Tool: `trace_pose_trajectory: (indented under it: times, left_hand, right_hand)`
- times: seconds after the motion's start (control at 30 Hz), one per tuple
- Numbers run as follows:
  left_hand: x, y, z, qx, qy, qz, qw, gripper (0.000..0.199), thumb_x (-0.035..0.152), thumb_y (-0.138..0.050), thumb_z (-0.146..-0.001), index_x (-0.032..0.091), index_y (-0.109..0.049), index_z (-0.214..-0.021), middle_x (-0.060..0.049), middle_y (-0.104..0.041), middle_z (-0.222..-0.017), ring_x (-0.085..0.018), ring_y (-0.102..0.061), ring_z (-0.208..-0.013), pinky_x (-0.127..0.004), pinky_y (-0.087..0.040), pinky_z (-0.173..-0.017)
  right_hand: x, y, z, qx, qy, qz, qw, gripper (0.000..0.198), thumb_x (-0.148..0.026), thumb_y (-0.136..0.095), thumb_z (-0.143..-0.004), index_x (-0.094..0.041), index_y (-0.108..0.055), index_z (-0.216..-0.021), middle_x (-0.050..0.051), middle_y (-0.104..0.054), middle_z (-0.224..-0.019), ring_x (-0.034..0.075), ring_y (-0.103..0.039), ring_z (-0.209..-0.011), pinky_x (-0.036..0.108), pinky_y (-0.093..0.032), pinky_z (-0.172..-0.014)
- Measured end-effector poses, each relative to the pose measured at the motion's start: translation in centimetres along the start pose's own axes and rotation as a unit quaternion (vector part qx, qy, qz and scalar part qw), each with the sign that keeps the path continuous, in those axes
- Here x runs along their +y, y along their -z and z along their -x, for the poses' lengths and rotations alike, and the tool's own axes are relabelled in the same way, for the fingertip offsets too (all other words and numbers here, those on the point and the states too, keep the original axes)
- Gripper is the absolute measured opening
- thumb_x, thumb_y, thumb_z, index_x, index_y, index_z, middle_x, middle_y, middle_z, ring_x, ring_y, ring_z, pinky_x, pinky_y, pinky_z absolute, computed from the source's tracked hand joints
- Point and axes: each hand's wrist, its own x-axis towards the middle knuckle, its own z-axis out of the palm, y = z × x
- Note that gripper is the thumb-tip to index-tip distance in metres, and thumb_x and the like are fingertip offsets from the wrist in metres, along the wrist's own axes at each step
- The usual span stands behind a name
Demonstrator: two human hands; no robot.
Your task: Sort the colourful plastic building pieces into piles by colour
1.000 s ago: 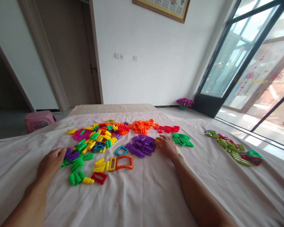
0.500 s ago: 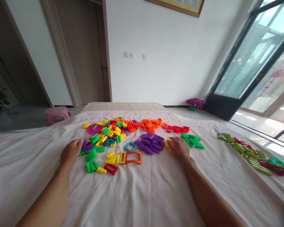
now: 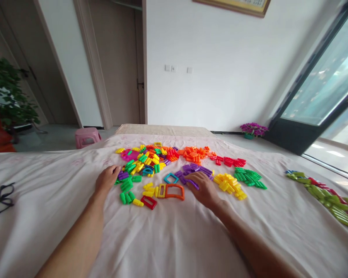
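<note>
My left hand (image 3: 106, 179) lies at the left edge of the mixed heap of plastic building pieces (image 3: 137, 166), its fingers curled together against purple pieces (image 3: 123, 175). Whatever it may hold is hidden. My right hand (image 3: 203, 190) rests over the near side of the purple pile (image 3: 188, 170), fingers stretched out and touching pieces there. Just right of it is a yellow pile (image 3: 229, 184). Between my hands lie a blue square frame (image 3: 171, 178), an orange frame (image 3: 174, 191), a red frame (image 3: 149, 202) and green pieces (image 3: 127, 184).
Orange (image 3: 194, 153), red (image 3: 233, 161) and green (image 3: 249, 177) piles lie farther back and right. Lime and red pieces (image 3: 327, 195) spread at the far right. Black glasses (image 3: 4, 197) lie on the cloth at left. A pink stool (image 3: 87, 138) stands beyond.
My right hand has moved left from the yellow pile to the purple one, uncovering the yellow pieces. My left hand stays beside the mixed heap. The view has turned left, bringing the glasses in.
</note>
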Motion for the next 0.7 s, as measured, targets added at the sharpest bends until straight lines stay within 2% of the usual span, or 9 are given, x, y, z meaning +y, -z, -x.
trace_pose_trajectory:
  times: [0.1, 0.2, 0.27, 0.4, 0.5, 0.7]
  left_hand:
    - [0.2, 0.2, 0.2, 0.000, 0.003, 0.003, 1.000, 0.046, 0.049, -0.036, -0.094, 0.022, -0.070, -0.110, -0.008, -0.072, -0.117, -0.022, -0.064, -0.102, -0.026, -0.044, -0.079]
    - [0.4, 0.3, 0.3, 0.002, 0.009, 0.002, 1.000, 0.046, 0.048, -0.036, -0.094, 0.022, -0.070, -0.110, -0.008, -0.071, -0.118, -0.023, -0.064, -0.103, -0.027, -0.044, -0.080]
    - [0.5, 0.4, 0.3, 0.004, 0.015, 0.000, 1.000, 0.047, 0.048, -0.035, -0.094, 0.022, -0.070, -0.111, -0.009, -0.071, -0.118, -0.023, -0.064, -0.103, -0.027, -0.044, -0.080]
    - [0.5, 0.5, 0.2, 0.004, 0.023, -0.001, 1.000, 0.047, 0.048, -0.036, -0.093, 0.021, -0.070, -0.112, -0.010, -0.071, -0.119, -0.024, -0.064, -0.102, -0.028, -0.044, -0.078]
    - [0.4, 0.5, 0.1, 0.000, 0.029, -0.004, 1.000, 0.047, 0.049, -0.036, -0.093, 0.021, -0.070, -0.109, -0.010, -0.072, -0.117, -0.025, -0.065, -0.099, -0.029, -0.044, -0.076]
    - [-0.4, 0.0, -0.4, -0.008, 0.029, 0.000, 1.000, 0.046, 0.052, -0.037, -0.092, 0.025, -0.071, -0.105, -0.008, -0.073, -0.110, -0.024, -0.065, -0.093, -0.027, -0.043, -0.071]
  right_hand:
    - [-5.0, -2.5, -1.8, -0.073, 0.048, -0.056, 0.995, 0.021, -0.032, -0.058, -0.094, -0.023, -0.068, -0.111, 0.007, -0.071, -0.105, 0.020, -0.061, -0.095, 0.034, -0.046, -0.086]
    - [-8.6, -4.7, -3.7, -0.126, 0.069, -0.052, 0.988, 0.034, -0.045, -0.063, -0.090, -0.023, -0.067, -0.116, 0.007, -0.070, -0.107, 0.022, -0.059, -0.099, 0.035, -0.044, -0.086]
    - [-9.9, -5.7, -4.8, -0.166, 0.068, -0.027, 0.983, 0.036, -0.048, -0.065, -0.089, -0.023, -0.068, -0.115, 0.007, -0.070, -0.103, 0.023, -0.059, -0.099, 0.035, -0.043, -0.084]
    - [-10.5, -6.7, -6.1, -0.230, 0.066, 0.012, 0.971, 0.024, -0.037, -0.063, -0.090, -0.023, -0.071, -0.107, 0.006, -0.070, -0.094, 0.022, -0.059, -0.094, 0.033, -0.042, -0.081]
    - [-10.2, -6.9, -6.0, -0.222, 0.069, 0.006, 0.972, 0.019, -0.031, -0.060, -0.091, -0.021, -0.069, -0.105, 0.006, -0.071, -0.092, 0.021, -0.060, -0.092, 0.032, -0.041, -0.081]
    - [-8.7, -5.4, -5.5, -0.130, 0.023, -0.031, 0.991, 0.021, -0.030, -0.050, -0.097, -0.020, -0.065, -0.108, 0.006, -0.071, -0.097, 0.020, -0.062, -0.092, 0.031, -0.043, -0.085]
